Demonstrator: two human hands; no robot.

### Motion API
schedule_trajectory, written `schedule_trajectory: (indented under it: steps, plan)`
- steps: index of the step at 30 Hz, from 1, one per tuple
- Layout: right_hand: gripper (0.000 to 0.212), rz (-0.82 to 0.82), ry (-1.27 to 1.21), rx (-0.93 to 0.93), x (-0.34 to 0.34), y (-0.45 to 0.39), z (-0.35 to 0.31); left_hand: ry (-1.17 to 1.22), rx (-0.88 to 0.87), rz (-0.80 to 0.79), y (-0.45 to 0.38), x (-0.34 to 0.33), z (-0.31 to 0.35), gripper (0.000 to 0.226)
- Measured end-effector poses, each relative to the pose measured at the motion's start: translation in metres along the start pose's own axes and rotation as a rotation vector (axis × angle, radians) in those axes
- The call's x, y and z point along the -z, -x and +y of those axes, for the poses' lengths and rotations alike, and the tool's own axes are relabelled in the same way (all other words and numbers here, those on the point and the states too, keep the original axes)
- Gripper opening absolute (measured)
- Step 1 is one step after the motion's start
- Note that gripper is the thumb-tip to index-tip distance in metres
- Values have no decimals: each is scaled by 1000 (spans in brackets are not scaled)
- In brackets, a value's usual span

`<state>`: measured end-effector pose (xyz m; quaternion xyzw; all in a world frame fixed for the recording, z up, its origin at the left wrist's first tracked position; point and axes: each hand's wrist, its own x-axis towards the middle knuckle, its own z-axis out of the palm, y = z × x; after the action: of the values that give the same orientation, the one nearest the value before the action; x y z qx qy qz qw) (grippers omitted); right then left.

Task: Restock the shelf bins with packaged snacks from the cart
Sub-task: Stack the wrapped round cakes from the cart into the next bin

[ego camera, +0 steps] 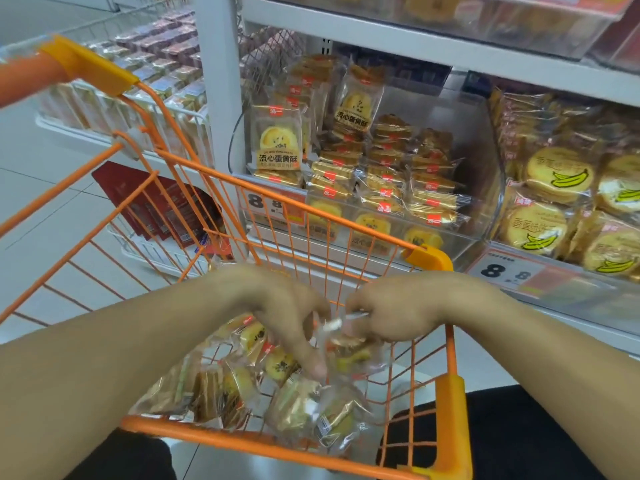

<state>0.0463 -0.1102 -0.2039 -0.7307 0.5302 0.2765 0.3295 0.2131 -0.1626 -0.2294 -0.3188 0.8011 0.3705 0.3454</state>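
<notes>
The fingers of the right hand (391,313) were curled tight round the crinkled top edge of a clear snack packet (349,344), pinching it just above the pile in the cart. The left hand (291,306) met it from the other side, thumb and fingers bent downward and closed on the same packet, the thumb tip pointing down into the wrappers; motion blur hid exactly how the fingertips lay. The two hands were almost touching, both bare forearms reaching in from the near edge.

Below them, loose packaged snacks (242,386) lay heaped in the near part of the orange wire cart (453,403), round yellow pastries in clear film, some on their sides and overlapping. The cart's far rim ran across the middle of the scene, with a yellow corner cap at the right.

Beyond the cart stood white shelving. The clear shelf bin (481,140) straight ahead held the same yellow pastry packets (277,140), a few standing upright at the left and far side, many lying flat in stacks toward the right; the bin's right part showed bare wall above the stacks. A price label (273,206) with large eights sat on its front, partly behind the cart wires. To the right, a neighbouring bin was packed with banana-print cakes (557,171). To the far left, white wire baskets held rows of wrapped goods, and dark red boxes (162,206) leaned low near the floor.
</notes>
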Motion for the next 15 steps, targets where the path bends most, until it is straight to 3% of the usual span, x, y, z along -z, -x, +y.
schedule_trajectory:
  steps: [1,5,8,10,15]
  plan:
    - [45,58,-93,19,3,1,2,112,-72,46,2,3,-3,86]
    - [58,366,-394,134,15,9,18,682,-390,125,21,14,-8,46]
    - [69,535,-888,166,19,16,31,947,-440,342,25,19,-5,44]
    - [76,545,-1190,225,22,19,36,1120,-487,460,29,23,-2,45]
    - [67,698,-1185,305,23,25,31,1545,-679,621,28,28,10,38]
